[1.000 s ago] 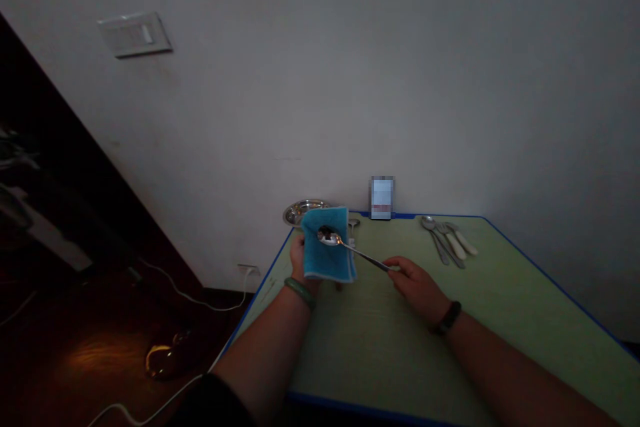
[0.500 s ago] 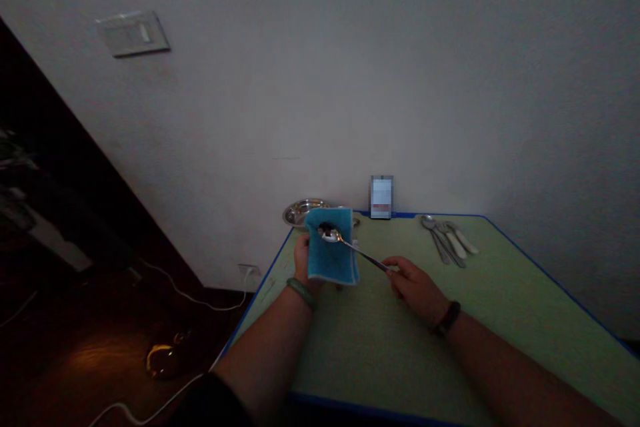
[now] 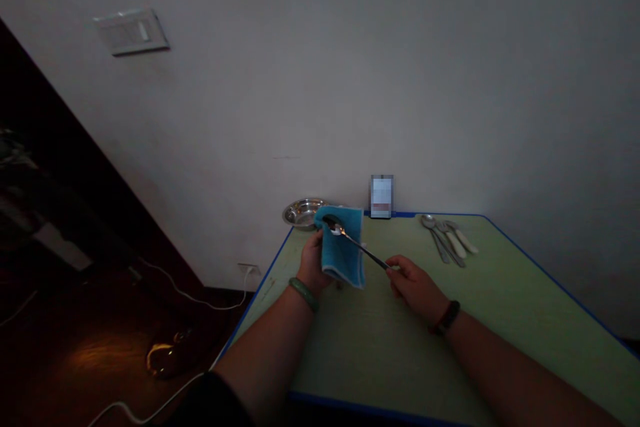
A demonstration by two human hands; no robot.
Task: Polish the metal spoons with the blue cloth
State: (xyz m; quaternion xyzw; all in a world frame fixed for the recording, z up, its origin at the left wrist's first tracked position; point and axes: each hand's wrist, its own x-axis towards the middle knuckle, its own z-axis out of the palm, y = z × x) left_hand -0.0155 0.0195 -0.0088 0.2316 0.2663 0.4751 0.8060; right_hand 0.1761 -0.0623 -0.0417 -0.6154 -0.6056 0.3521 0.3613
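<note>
A blue cloth (image 3: 345, 250) with a pale edge hangs over my left hand (image 3: 313, 261), which is closed on it; most of the fingers are hidden behind the fabric. My right hand (image 3: 415, 288) pinches the end of a long-handled metal spoon (image 3: 364, 249). The spoon slants up to the left, its bowl lying against the upper part of the cloth. Behind the cloth, at the table's far left corner, a shiny metal bowl (image 3: 301, 213) is partly covered from sight.
Several pieces of cutlery (image 3: 445, 240), some with pale handles, lie at the back right of the green table (image 3: 380, 360) with a blue edge. A phone (image 3: 381, 197) leans on the wall. A white cable (image 3: 195, 303) runs to a wall socket at the left.
My left hand and the cloth have moved a little to the right, and the cloth has turned and curled about the spoon's bowl. My right hand has hardly moved.
</note>
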